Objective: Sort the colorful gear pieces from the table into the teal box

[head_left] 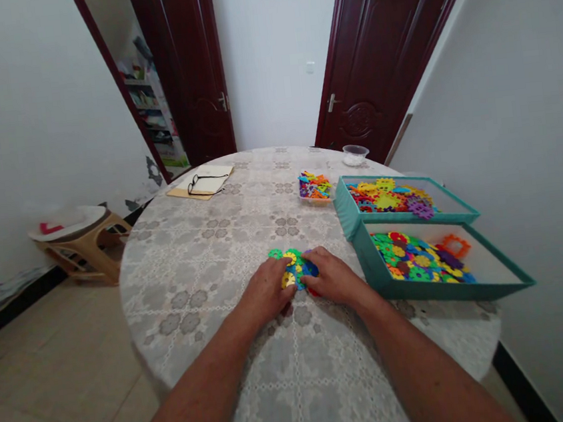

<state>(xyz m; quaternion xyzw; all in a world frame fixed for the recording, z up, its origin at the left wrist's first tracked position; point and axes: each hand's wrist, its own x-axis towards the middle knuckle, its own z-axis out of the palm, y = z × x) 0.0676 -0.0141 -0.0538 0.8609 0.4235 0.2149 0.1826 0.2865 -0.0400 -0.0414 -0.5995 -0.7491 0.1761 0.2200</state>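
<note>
Several coloured plastic gear-shaped pieces (296, 270), green, yellow, blue and a little red, form a small cluster on the table between my hands. From the left, my left hand (268, 284) grips the cluster's edge, thumb and fingers on the yellow pieces. My right hand (332, 276) holds the opposite edge, its thumb and fingers closed around the blue part. Both palms hide some of the cluster, and I cannot tell how the pieces are joined underneath.
A teal box (451, 294) of gear pieces stands to the right, with a second teal box (346, 207) behind it. Beyond are a small tub of coloured pieces (315, 187), a clear bowl (355, 155), and glasses (203, 182) on a notebook (186, 189). A patterned cloth (191, 261) covers the round table.
</note>
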